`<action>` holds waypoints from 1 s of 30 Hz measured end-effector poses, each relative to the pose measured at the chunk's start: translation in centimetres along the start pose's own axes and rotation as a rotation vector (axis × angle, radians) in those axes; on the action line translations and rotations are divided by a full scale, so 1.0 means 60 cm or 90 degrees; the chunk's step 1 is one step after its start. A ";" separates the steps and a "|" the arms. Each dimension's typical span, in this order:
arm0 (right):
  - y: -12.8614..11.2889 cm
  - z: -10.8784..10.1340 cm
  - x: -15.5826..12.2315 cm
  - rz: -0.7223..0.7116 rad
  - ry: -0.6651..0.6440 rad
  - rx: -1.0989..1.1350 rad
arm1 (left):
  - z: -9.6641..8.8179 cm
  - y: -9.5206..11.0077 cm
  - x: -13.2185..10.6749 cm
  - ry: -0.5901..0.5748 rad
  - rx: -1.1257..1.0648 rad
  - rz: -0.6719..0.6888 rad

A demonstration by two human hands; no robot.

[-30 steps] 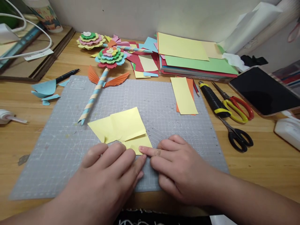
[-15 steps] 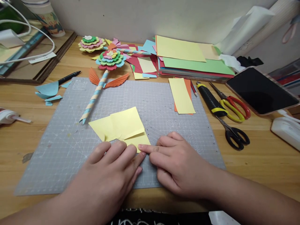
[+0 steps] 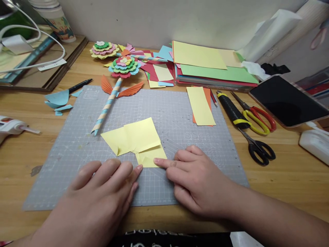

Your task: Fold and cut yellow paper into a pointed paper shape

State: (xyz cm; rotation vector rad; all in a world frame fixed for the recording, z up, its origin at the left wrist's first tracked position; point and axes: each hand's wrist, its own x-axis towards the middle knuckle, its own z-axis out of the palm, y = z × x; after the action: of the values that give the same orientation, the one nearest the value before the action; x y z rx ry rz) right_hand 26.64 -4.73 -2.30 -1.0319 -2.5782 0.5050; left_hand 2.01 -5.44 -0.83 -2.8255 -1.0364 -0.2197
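A folded piece of yellow paper (image 3: 138, 140) lies on the grey cutting mat (image 3: 77, 161). My right hand (image 3: 195, 180) rests on the mat with its index finger stretched out, the tip pressing the paper's lower right corner; the other fingers are curled. My left hand (image 3: 102, 192) lies flat on the mat just left of and below the paper, fingers extended, its fingertips near the paper's lower edge. Neither hand holds anything.
Paper flowers (image 3: 123, 65) on a striped stem, a stack of coloured sheets (image 3: 205, 65), a yellow-and-orange strip (image 3: 200, 104), a utility knife (image 3: 232, 109), two pairs of scissors (image 3: 257, 144), a phone (image 3: 285, 99), a pen (image 3: 79, 84), blue scraps (image 3: 58, 99) and a glue gun (image 3: 12, 125) surround the mat.
My left hand has slid left and back off the yellow paper, uncovering its lower fold. My right index finger stays pressed on the paper's corner.
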 end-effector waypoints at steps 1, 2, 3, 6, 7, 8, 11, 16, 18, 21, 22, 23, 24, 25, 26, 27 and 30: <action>0.000 0.000 0.000 -0.003 0.000 -0.002 | -0.001 -0.001 0.000 0.001 -0.005 0.002; -0.001 0.000 0.000 -0.006 0.000 -0.006 | -0.001 -0.002 0.000 0.001 -0.015 -0.001; -0.001 0.001 0.000 -0.009 -0.002 -0.010 | -0.001 -0.003 0.000 0.002 -0.029 -0.010; -0.004 0.001 -0.001 -0.014 -0.006 -0.027 | 0.004 -0.004 0.000 -0.001 -0.081 -0.050; -0.004 0.001 -0.001 -0.015 -0.007 -0.032 | 0.008 -0.004 0.000 -0.003 -0.089 -0.056; -0.005 0.001 -0.001 -0.017 -0.008 -0.037 | 0.011 -0.004 0.001 -0.006 -0.090 -0.057; -0.007 0.003 -0.002 -0.024 -0.008 -0.053 | 0.020 -0.003 0.003 -0.014 -0.076 -0.058; -0.008 0.012 -0.006 -0.060 0.031 -0.096 | 0.026 0.002 0.005 -0.008 -0.040 -0.047; -0.010 0.015 -0.008 -0.082 0.041 -0.109 | 0.027 0.002 0.005 0.006 -0.028 -0.021; -0.019 0.019 -0.007 -0.087 0.027 -0.102 | 0.031 0.000 0.004 0.032 -0.027 0.001; -0.023 0.020 -0.005 -0.080 0.026 -0.092 | 0.033 0.000 0.004 0.035 -0.031 0.004; -0.027 0.021 -0.003 -0.068 0.032 -0.083 | 0.034 -0.001 0.003 0.033 -0.033 0.004; -0.031 0.022 -0.001 -0.053 0.041 -0.076 | 0.035 -0.001 0.002 0.029 -0.033 0.003; -0.034 0.022 0.000 -0.036 0.049 -0.075 | 0.035 -0.002 0.001 0.023 -0.031 0.001; -0.038 0.021 0.002 -0.020 0.057 -0.078 | 0.034 -0.002 0.000 0.014 -0.030 -0.001; -0.042 0.020 0.003 -0.003 0.061 -0.086 | 0.033 -0.002 -0.001 0.007 -0.028 -0.003; -0.050 0.012 0.002 0.038 0.075 -0.127 | 0.029 -0.002 -0.002 -0.009 -0.026 -0.005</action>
State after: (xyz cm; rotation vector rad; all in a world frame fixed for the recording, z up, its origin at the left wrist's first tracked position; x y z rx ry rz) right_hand 24.48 -6.81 -1.63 -1.1696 -2.5368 0.1966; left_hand 2.05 -5.14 -2.56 -2.8633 -1.0585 -0.2256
